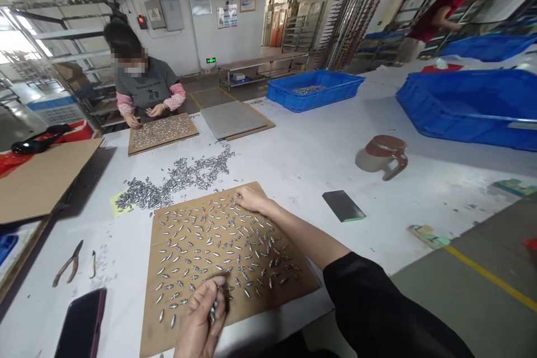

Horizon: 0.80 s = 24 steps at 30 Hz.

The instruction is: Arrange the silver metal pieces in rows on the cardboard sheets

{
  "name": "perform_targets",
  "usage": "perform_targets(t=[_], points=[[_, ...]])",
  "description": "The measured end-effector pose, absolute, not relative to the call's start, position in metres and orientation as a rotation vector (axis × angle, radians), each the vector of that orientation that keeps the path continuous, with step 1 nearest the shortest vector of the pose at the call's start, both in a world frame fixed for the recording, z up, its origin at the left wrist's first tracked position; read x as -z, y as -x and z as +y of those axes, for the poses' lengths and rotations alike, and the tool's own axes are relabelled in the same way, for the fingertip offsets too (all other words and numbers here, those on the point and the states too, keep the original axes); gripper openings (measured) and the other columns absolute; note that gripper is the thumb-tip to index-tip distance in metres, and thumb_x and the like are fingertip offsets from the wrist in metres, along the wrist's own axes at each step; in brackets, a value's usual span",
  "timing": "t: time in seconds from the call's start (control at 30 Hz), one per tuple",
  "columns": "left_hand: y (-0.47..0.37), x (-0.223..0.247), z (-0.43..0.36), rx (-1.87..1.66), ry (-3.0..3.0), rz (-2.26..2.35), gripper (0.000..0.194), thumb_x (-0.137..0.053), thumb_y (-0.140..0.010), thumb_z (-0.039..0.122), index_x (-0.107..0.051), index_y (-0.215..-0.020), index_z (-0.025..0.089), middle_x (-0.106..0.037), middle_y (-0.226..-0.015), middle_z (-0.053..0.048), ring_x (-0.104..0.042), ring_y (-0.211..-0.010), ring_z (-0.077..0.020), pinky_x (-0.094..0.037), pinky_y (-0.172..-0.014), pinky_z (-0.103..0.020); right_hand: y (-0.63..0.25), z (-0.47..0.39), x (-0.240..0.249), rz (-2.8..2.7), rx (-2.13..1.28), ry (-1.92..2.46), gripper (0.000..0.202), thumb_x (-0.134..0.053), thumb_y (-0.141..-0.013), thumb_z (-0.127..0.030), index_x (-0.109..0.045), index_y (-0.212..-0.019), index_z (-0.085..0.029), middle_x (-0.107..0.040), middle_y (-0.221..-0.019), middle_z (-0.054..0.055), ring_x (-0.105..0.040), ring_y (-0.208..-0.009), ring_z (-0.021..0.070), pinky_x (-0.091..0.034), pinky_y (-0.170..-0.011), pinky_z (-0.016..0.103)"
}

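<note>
A brown cardboard sheet point(147, 313) lies before me, covered with many small silver spindle-shaped metal pieces point(208, 241) set apart from one another. Over its near edge, my left hand point(203, 313) is curled around several of these metal pieces, with thumb and forefinger together. My right hand point(250, 199) reaches to the sheet's far edge; its fingers are pinched down at the cardboard, and whatever is between them is hidden. Just beyond the sheet spreads a loose heap of the same metal pieces point(180, 176), partly on a yellow paper point(120, 205).
Across the table a co-worker point(146, 84) handles another filled cardboard sheet point(163, 133). Pliers point(69, 264) and a phone point(81, 321) lie at left. A dark flat block point(344, 205), a brown mug point(384, 151) and blue bins point(314, 91) point(465, 106) stand to the right.
</note>
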<state>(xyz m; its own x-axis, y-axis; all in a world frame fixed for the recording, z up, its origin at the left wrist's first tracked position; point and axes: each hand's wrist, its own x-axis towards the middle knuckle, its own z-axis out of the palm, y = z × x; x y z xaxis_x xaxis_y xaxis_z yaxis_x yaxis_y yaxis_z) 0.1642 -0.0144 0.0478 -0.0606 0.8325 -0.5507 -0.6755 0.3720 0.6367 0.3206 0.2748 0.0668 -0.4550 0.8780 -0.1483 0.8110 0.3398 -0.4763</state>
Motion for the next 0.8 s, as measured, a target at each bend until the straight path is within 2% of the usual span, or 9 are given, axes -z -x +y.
perform_targets(t=[0.13,0.3,0.37,0.5,0.6,0.7,0.8], points=[[-0.164,-0.047,-0.013,-1.247,-0.191,1.091,0.048,-0.094,-0.065,0.037,-0.074,-0.104,0.015,-0.065,-0.074,-0.001,-0.043,-0.053,-0.0038,-0.035,-0.048,-0.016,-0.316,0.275,-0.063,-2.490,-0.744,1.583,0.013,-0.065,-0.090,-0.024,-0.072,-0.081,-0.018,-0.076,-0.087,0.007,-0.068,-0.080,0.0179,-0.041,-0.063,0.022],[-0.166,-0.045,-0.012,-1.227,-0.194,1.090,0.035,-0.093,-0.065,0.037,-0.069,-0.083,0.017,-0.062,-0.071,0.000,-0.047,-0.056,-0.0052,-0.041,-0.054,-0.017,-0.311,0.275,-0.065,-2.492,-0.740,1.592,0.011,-0.065,-0.090,-0.022,-0.070,-0.081,-0.016,-0.074,-0.082,0.008,-0.066,-0.075,0.0182,-0.038,-0.061,0.024],[-0.166,-0.044,-0.012,-1.227,-0.189,1.093,0.035,-0.093,-0.064,0.037,-0.070,-0.081,0.016,-0.061,-0.069,0.001,-0.046,-0.055,-0.0052,-0.041,-0.055,-0.018,-0.311,0.276,-0.068,-2.483,-0.737,1.597,0.007,-0.066,-0.089,-0.021,-0.070,-0.085,-0.016,-0.073,-0.085,0.008,-0.065,-0.077,0.0179,-0.039,-0.062,0.024],[-0.160,-0.049,-0.010,-1.260,-0.190,1.113,0.036,-0.094,-0.063,0.033,-0.074,-0.088,0.017,-0.063,-0.071,0.001,-0.048,-0.057,-0.0058,-0.040,-0.054,-0.018,-0.323,0.259,-0.083,-2.351,-0.717,1.534,0.008,-0.062,-0.091,-0.022,-0.068,-0.092,-0.017,-0.073,-0.097,0.008,-0.064,-0.084,0.0173,-0.041,-0.065,0.024],[-0.155,-0.058,-0.003,-1.279,-0.213,1.092,0.034,-0.093,-0.064,0.029,-0.072,-0.087,0.018,-0.062,-0.071,0.002,-0.046,-0.056,-0.0045,-0.036,-0.050,-0.016,-0.333,0.215,-0.096,-2.213,-0.886,1.264,0.011,-0.059,-0.093,-0.024,-0.067,-0.095,-0.018,-0.072,-0.091,0.004,-0.064,-0.078,0.0150,-0.043,-0.064,0.023],[-0.158,-0.066,0.006,-1.281,-0.267,1.023,0.029,-0.090,-0.070,0.032,-0.068,-0.081,0.017,-0.053,-0.061,0.006,-0.035,-0.049,-0.0023,-0.025,-0.044,-0.015,-0.334,0.155,-0.102,-2.345,-1.105,0.717,0.009,-0.067,-0.087,-0.026,-0.069,-0.092,-0.019,-0.070,-0.078,-0.001,-0.062,-0.069,0.0131,-0.044,-0.064,0.023],[-0.165,-0.069,0.015,-1.295,-0.312,0.980,0.028,-0.087,-0.074,0.034,-0.067,-0.081,0.017,-0.045,-0.054,0.008,-0.029,-0.046,-0.0019,-0.022,-0.043,-0.015,-0.328,0.113,-0.098,-2.335,-1.049,0.505,0.013,-0.062,-0.094,-0.028,-0.071,-0.093,-0.018,-0.071,-0.083,0.002,-0.063,-0.077,0.0142,-0.046,-0.072,0.025]])
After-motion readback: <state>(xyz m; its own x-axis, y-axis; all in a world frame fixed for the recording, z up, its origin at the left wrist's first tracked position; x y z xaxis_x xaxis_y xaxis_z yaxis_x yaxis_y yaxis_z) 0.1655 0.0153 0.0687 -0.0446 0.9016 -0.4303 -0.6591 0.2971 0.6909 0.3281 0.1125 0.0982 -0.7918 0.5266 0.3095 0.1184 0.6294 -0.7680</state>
